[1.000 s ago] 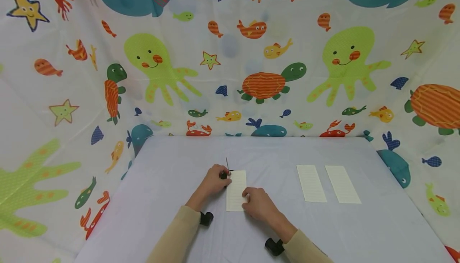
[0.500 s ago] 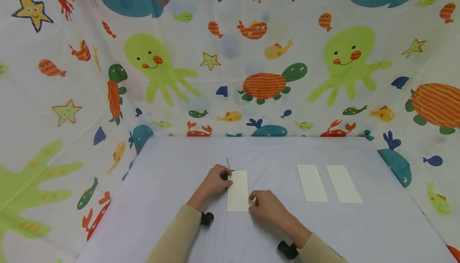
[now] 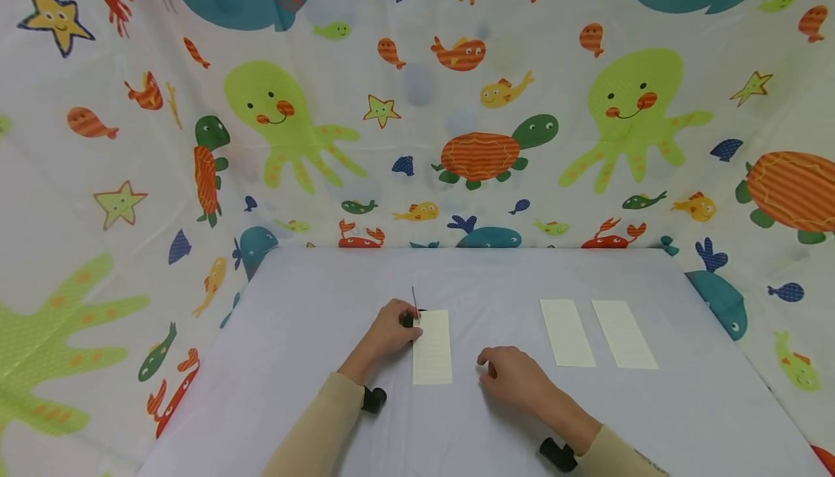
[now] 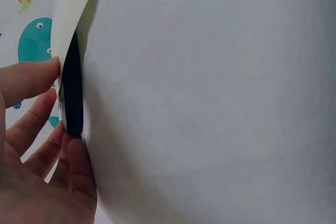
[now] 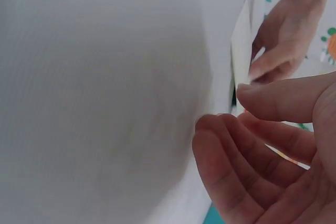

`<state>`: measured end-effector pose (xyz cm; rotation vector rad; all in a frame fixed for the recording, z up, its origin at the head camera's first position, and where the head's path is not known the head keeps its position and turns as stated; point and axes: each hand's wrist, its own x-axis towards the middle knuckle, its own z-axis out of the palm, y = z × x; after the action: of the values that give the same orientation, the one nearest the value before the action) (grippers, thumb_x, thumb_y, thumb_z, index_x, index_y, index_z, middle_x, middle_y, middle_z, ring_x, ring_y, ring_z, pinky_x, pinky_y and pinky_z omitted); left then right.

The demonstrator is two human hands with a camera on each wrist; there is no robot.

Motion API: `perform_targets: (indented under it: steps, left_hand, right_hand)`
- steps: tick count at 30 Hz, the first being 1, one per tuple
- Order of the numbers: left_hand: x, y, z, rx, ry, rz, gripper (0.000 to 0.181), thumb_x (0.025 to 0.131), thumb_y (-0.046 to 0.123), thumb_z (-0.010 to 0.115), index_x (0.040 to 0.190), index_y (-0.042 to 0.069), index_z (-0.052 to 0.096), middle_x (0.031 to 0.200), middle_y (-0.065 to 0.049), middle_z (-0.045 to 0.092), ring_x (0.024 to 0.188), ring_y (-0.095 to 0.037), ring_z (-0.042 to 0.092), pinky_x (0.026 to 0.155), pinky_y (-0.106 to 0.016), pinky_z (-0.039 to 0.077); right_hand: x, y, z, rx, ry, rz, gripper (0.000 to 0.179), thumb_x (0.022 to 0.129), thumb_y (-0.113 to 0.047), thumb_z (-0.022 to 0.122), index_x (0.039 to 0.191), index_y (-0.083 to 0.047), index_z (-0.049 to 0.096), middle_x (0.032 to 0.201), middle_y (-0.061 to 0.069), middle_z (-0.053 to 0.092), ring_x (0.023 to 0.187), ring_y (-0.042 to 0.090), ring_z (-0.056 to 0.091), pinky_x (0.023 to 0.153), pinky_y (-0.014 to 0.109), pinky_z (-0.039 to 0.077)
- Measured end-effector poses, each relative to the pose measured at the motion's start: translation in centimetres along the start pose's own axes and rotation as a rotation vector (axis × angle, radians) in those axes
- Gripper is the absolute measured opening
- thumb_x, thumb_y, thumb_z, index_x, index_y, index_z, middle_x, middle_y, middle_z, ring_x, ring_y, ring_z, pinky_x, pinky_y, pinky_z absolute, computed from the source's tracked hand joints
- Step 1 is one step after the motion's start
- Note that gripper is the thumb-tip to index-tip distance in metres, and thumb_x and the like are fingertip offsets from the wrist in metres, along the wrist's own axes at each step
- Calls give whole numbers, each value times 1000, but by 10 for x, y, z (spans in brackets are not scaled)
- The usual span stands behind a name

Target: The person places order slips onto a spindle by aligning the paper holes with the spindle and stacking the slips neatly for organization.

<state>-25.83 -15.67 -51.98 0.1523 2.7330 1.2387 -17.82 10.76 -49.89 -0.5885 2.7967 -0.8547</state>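
Pinching the paper slip [image 3: 433, 354] and dark object [image 4: 73, 95]: left hand [image 3: 388, 329]. Right hand [image 3: 522, 377] loosely curled, holding nothing. Slip's probably light, bendy, crease-prone; best taken by edges.

In the head view, I observe that the left hand [image 3: 389, 330] conceals much of the dark object [image 4: 73, 90]; I cannot identify it. Any markings on the near sheet [image 3: 433, 352] are too faint for me to read. The bottom edge cuts off the left sleeve [image 3: 314, 430] and the right sleeve [image 3: 616, 455], where a dark mark [image 3: 652, 463] is too small to decipher. In my left wrist view, the sheet exits at the top. In my right wrist view, the right edge crops the right hand [image 3: 515, 374].
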Motion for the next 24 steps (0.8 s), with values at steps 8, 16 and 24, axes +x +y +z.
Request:
perform_targets:
  steps: [8,16,24]
  left_hand:
    - [1,-2,1,22,11,14,23,86,13,79,105,7,68,119,-12,57,101,-27,52,92,-46,45]
    - [-1,1,0,24,8,19,24,87,11,78,107,5,67,119,-13,57,102,-28,51,95,-48,45]
    - [0,-1,1,17,5,20,23,87,11,78,107,5,67,118,-12,57,102,-27,52,95,-48,45]
  right_hand:
    - [-4,16,-26,-37,21,38,17,86,-6,76,102,-7,72,76,-7,54,68,10,48,62,28,43]
    - [-1,29,-45,-73,7,109,19,88,-8,75,107,-6,73,84,-4,59,76,13,53,69,34,48]
    - [-3,46,-53,-146,69,67,21,88,-7,75,108,-4,72,91,0,64,83,17,60,75,40,53]
